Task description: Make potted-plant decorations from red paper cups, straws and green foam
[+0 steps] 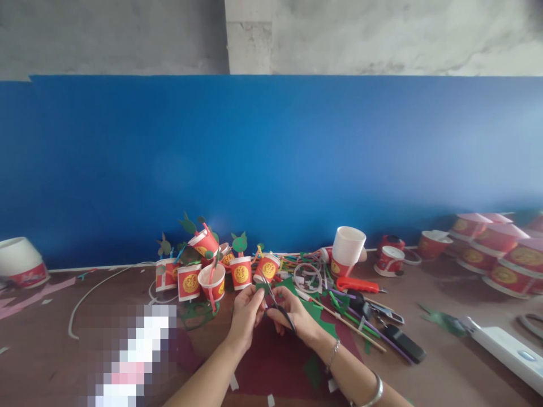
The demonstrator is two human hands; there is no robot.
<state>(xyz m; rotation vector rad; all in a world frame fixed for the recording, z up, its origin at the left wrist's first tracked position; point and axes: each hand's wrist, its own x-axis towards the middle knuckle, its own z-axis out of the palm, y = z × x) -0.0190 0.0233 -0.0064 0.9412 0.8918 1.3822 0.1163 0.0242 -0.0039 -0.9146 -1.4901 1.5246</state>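
Note:
My left hand (247, 311) pinches a small piece of green paper (262, 287) between thumb and fingers. In my right hand (292, 314) are black-handled scissors (280, 308), their blades pointing up and left against the green piece. Both hands are close together above a dark red sheet (271, 367). Cut green paper (314, 308) lies just right of my right hand. Behind the hands stand red and white paper cups (241, 273), several with green paper shapes and coloured stems. Whether the blades are parted is too small to tell.
To the right lie a red-orange cutter (358, 284), a wooden stick (360, 329), keys with a black fob (405, 342) and a white glue gun (509, 353). A tall white cup stack (348, 249) stands behind. More cups (504, 274) fill the far right. A blue panel (271, 158) rises behind.

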